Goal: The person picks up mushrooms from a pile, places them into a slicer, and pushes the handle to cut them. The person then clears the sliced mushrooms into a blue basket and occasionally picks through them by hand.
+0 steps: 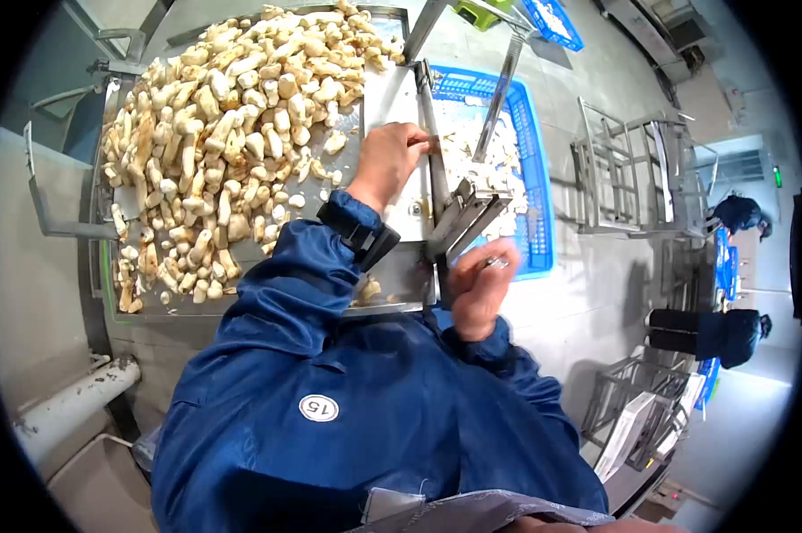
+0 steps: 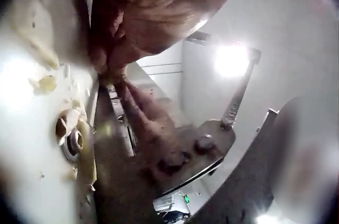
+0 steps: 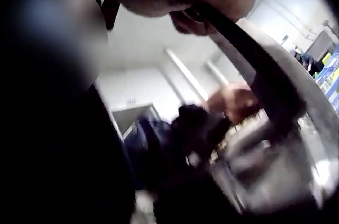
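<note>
My left hand (image 1: 387,164) reaches over a white board (image 1: 385,93) to the base of a hinged metal cutter (image 1: 466,216). In the left wrist view, its fingertips pinch a small yellowish mushroom piece (image 2: 109,81) at the board's edge, mostly hidden by the fingers. My right hand (image 1: 481,289) is curled round the cutter's handle (image 3: 233,33), which shows as a dark bar in the right wrist view. Pale trimmings (image 2: 45,84) lie on the board near the left hand. Left of the board, a large heap of whole mushrooms (image 1: 232,124) covers the metal table.
A blue basket (image 1: 545,209) with cut mushroom pieces stands right of the cutter. Metal racks (image 1: 614,169) stand farther right on the tiled floor. Two people (image 1: 730,338) in dark clothes are at the far right. A second blue basket (image 1: 556,22) lies at the back.
</note>
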The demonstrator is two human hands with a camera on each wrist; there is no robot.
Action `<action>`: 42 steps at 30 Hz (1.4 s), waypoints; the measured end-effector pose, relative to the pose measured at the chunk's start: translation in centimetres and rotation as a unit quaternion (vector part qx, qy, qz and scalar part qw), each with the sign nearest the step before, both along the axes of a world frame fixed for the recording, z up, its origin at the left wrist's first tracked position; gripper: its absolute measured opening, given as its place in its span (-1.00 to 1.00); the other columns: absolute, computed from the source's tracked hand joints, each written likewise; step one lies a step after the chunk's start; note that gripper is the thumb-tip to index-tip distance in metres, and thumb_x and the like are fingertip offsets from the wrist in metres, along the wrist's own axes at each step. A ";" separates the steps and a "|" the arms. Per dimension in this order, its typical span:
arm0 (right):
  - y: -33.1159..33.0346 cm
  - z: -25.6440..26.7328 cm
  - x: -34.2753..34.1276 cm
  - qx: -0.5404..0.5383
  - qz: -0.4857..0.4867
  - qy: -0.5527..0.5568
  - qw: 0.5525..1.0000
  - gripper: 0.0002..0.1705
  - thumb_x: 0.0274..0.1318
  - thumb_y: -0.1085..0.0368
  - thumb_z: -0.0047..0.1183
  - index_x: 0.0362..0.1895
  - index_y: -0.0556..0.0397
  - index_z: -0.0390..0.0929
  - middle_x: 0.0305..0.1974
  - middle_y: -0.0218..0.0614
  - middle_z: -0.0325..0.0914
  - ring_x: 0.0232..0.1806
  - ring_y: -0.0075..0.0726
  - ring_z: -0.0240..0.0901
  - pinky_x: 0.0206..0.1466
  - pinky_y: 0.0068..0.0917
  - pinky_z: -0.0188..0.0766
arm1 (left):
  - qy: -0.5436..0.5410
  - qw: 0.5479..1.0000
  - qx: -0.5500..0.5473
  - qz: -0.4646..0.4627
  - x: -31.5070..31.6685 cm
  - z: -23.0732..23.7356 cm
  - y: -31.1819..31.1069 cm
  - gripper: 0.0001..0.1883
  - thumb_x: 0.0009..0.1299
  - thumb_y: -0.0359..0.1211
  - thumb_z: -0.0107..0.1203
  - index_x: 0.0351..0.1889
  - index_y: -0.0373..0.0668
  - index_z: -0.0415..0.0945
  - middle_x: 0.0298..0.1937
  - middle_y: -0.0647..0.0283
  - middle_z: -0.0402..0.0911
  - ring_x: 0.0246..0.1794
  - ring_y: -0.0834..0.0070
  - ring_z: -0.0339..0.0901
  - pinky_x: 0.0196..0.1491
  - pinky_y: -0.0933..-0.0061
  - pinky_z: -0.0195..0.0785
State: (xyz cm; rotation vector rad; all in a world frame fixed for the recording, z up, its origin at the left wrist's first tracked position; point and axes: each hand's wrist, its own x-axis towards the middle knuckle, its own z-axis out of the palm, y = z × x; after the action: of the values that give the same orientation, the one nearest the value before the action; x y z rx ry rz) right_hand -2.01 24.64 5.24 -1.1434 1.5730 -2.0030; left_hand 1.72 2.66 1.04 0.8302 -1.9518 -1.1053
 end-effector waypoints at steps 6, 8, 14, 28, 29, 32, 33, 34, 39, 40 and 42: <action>-1.4 7.0 0.3 0.034 0.053 -0.120 0.991 -0.54 0.46 -0.11 -0.23 0.04 0.03 0.27 -0.56 -0.50 0.22 -0.62 -0.70 -0.01 -0.59 -0.71 -0.08 | -0.054 0.998 0.007 -0.015 0.1 1.2 0.3 -0.85 0.27 -0.31 0.27 -0.24 -0.12 0.70 -0.31 0.06 0.69 -0.29 0.11 0.65 -0.20 0.25 0.48; -2.0 8.3 0.1 0.023 0.065 -0.141 0.988 -0.56 0.47 -0.08 -0.22 0.07 0.01 0.28 -0.56 -0.51 0.20 -0.62 -0.71 -0.04 -0.59 -0.71 -0.09 | -0.015 1.000 -0.022 0.005 -0.2 -0.4 0.1 -0.83 0.26 -0.32 0.27 -0.24 -0.16 0.69 -0.31 0.07 0.70 -0.31 0.16 0.67 -0.20 0.29 0.50; 0.7 -2.5 0.5 0.011 -0.024 -0.002 1.000 -0.45 0.44 -0.19 -0.26 -0.02 0.08 0.29 -0.54 -0.51 0.25 -0.60 -0.72 0.01 -0.55 -0.69 -0.04 | -0.017 0.999 0.040 0.003 -0.2 0.3 0.0 -0.83 0.25 -0.34 0.31 -0.26 -0.19 0.63 -0.35 0.12 0.72 -0.32 0.29 0.70 -0.21 0.37 0.52; 1.4 -1.9 0.6 0.031 0.001 0.020 0.999 -0.66 0.42 0.08 -0.11 0.02 0.08 0.40 -0.18 -0.15 0.51 -0.27 -0.14 0.52 -0.15 -0.39 0.42 | -0.021 0.959 0.268 -0.088 -0.5 4.6 0.6 -0.72 0.51 -0.41 -0.06 0.02 -0.42 0.53 -0.17 0.20 0.64 -0.14 0.46 0.61 -0.04 0.52 0.49; 1.6 -1.8 0.3 0.034 0.014 0.034 0.999 -0.66 0.42 0.07 -0.10 0.03 0.07 0.39 -0.17 -0.15 0.52 -0.28 -0.12 0.53 -0.16 -0.37 0.43 | -0.012 0.979 0.174 -0.110 -0.2 3.9 0.8 -0.72 0.52 -0.41 -0.08 0.04 -0.40 0.53 -0.15 0.19 0.64 -0.12 0.47 0.61 -0.03 0.52 0.48; 1.6 -2.4 -0.1 0.000 0.020 0.065 0.998 -0.65 0.42 0.06 -0.10 0.07 0.04 0.36 -0.16 -0.15 0.53 -0.31 -0.05 0.56 -0.20 -0.34 0.46 | 0.100 0.956 0.249 -0.116 -0.2 1.7 -1.0 -0.67 0.52 -0.39 0.03 0.18 -0.35 0.46 0.01 0.19 0.62 -0.02 0.47 0.58 0.04 0.45 0.46; 1.5 -2.4 -0.2 -0.017 0.019 0.073 0.997 -0.64 0.42 0.06 -0.10 0.08 0.03 0.35 -0.16 -0.16 0.53 -0.31 -0.03 0.57 -0.21 -0.33 0.47 | 0.086 0.968 0.209 -0.109 -0.3 2.5 -0.8 -0.63 0.51 -0.39 0.06 0.20 -0.38 0.42 0.03 0.16 0.61 0.01 0.46 0.57 0.03 0.44 0.48; 1.6 -2.3 -0.3 -0.016 0.024 0.074 0.997 -0.65 0.42 0.05 -0.11 0.08 0.01 0.35 -0.16 -0.15 0.55 -0.29 0.03 0.57 -0.21 -0.31 0.48 | 0.072 0.978 0.169 -0.099 0.0 3.5 -0.5 -0.59 0.50 -0.39 0.08 0.22 -0.42 0.38 0.06 0.13 0.59 0.03 0.46 0.55 0.02 0.43 0.51; 1.4 -2.6 -0.5 -0.029 0.039 0.063 0.997 -0.65 0.41 0.03 -0.10 0.06 -0.01 0.35 -0.14 -0.15 0.55 -0.24 0.05 0.59 -0.22 -0.25 0.48 | -0.305 0.945 -0.113 0.023 5.7 4.6 -3.2 -0.66 0.33 -0.35 0.21 0.04 -0.27 0.57 -0.09 0.05 0.62 -0.17 0.31 0.58 -0.12 0.29 0.45; 1.4 -2.5 -0.5 -0.023 0.045 0.058 0.997 -0.65 0.41 0.03 -0.10 0.06 -0.01 0.35 -0.15 -0.16 0.55 -0.23 0.05 0.59 -0.22 -0.24 0.48 | -0.323 0.888 -0.326 0.007 7.5 3.7 -3.6 -0.67 0.28 -0.38 0.22 0.00 -0.25 0.57 -0.18 0.03 0.60 -0.19 0.11 0.55 -0.09 0.20 0.42; 1.8 -2.2 -0.6 -0.011 0.058 0.049 0.997 -0.65 0.41 0.03 -0.09 0.05 -0.02 0.36 -0.15 -0.16 0.55 -0.22 0.06 0.59 -0.23 -0.22 0.47 | -0.378 0.843 -0.382 -0.025 9.4 2.4 -3.9 -0.71 0.24 -0.42 0.25 -0.08 -0.26 0.57 -0.19 0.01 0.59 -0.14 0.04 0.53 -0.04 0.15 0.39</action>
State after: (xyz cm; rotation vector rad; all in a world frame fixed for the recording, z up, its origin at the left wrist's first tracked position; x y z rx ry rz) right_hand -2.62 26.43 3.04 -1.3293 1.4961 -1.9204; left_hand 11.13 -1.20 3.47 0.8000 -2.7563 0.1192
